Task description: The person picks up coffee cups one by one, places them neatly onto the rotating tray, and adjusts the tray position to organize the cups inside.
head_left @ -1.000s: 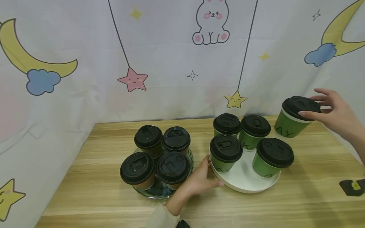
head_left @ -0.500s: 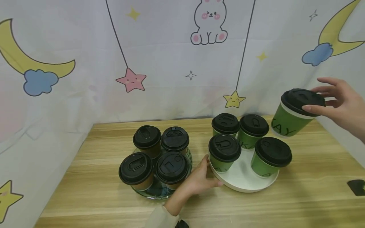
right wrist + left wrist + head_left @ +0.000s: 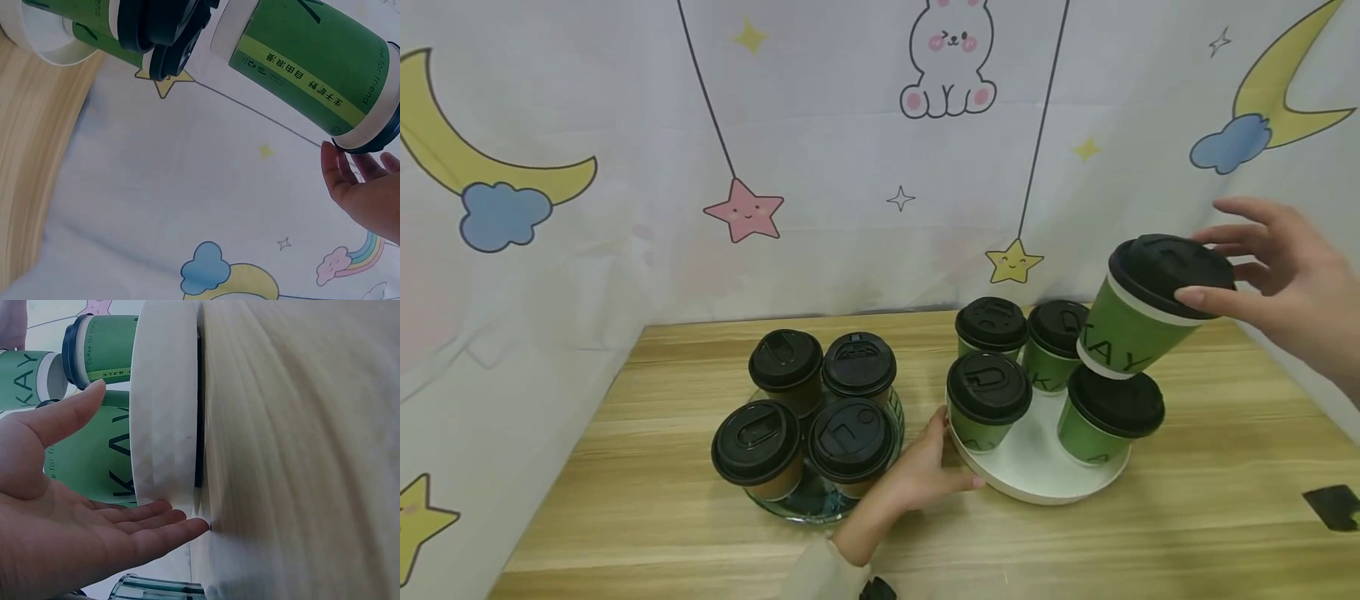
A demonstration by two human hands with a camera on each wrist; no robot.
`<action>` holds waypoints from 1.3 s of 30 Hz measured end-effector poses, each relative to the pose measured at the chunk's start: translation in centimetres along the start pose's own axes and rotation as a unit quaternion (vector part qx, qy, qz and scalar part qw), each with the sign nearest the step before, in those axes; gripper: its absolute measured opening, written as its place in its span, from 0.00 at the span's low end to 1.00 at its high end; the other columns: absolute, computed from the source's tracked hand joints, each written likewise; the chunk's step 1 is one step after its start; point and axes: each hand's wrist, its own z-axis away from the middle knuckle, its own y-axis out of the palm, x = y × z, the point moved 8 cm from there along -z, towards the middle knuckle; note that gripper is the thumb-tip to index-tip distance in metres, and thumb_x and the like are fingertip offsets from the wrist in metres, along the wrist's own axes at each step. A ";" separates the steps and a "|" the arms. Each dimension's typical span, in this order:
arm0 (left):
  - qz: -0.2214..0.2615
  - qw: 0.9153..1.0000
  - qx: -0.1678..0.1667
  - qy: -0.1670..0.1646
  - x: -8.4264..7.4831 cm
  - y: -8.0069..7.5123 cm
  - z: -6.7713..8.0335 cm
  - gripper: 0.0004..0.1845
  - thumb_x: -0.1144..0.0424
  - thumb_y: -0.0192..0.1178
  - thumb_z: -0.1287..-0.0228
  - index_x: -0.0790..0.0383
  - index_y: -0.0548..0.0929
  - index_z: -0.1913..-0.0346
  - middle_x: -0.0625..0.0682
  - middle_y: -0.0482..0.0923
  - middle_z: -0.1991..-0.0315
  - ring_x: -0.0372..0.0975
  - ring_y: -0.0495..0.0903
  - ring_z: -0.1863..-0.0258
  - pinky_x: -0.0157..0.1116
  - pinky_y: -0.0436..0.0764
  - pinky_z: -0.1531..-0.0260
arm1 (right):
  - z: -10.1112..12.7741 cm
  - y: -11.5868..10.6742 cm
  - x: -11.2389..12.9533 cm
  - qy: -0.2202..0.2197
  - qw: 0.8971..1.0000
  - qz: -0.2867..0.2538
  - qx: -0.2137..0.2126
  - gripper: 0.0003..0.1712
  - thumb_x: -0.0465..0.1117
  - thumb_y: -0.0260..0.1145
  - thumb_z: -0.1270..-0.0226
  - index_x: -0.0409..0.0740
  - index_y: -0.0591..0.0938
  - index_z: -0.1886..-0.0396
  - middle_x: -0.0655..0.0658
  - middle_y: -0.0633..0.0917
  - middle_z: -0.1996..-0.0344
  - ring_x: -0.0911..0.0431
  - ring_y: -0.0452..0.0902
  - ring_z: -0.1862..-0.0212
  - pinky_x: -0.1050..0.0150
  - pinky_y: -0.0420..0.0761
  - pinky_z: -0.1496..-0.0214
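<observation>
Green cup [image 3: 1138, 321] hangs tilted above the white tray [image 3: 1037, 479], right hand [image 3: 1288, 279] fingers gripping its lid; four cups already sit there; left hand [image 3: 925, 475], fingers straight, steadies the tray's rim on the counter [image 3: 662, 517]

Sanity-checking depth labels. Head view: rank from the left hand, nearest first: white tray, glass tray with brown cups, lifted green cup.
1. white tray: the left hand touches its near-left rim.
2. glass tray: just left of that hand, apart from it.
3. lifted green cup: far right, held up by the right hand.
</observation>
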 end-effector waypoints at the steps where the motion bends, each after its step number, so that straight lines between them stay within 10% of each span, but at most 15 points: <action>1: 0.000 1.000 0.000 0.000 0.0 0.0 0.0 0.52 0.60 0.69 0.50 0.72 0.45 0.31 0.66 0.54 0.34 0.52 0.52 0.34 0.50 0.54 0.38 | 0.1 0.3 0.4 -0.009 1.000 -0.007 0.004 0.49 0.27 0.68 0.49 0.59 0.57 0.32 0.60 0.70 0.51 0.67 0.68 0.57 0.82 0.64 0.61; 21: -0.003 1.000 0.006 0.000 0.2 0.0 -0.2 0.52 0.59 0.68 0.50 0.72 0.45 0.31 0.65 0.53 0.33 0.52 0.53 0.34 0.49 0.56 0.38 | 2.8 4.7 5.4 -0.141 0.980 -0.109 0.091 0.55 0.14 0.67 0.64 0.42 0.59 0.32 0.49 0.76 0.50 0.60 0.70 0.52 0.77 0.68 0.52; 39: -0.004 1.000 0.005 0.003 0.1 -0.1 -0.2 0.52 0.60 0.68 0.49 0.72 0.45 0.31 0.65 0.54 0.33 0.52 0.52 0.34 0.49 0.55 0.38 | 5.8 6.5 4.5 -0.189 0.948 -0.208 0.149 0.55 0.14 0.69 0.66 0.32 0.57 0.33 0.44 0.74 0.48 0.59 0.68 0.46 0.75 0.65 0.50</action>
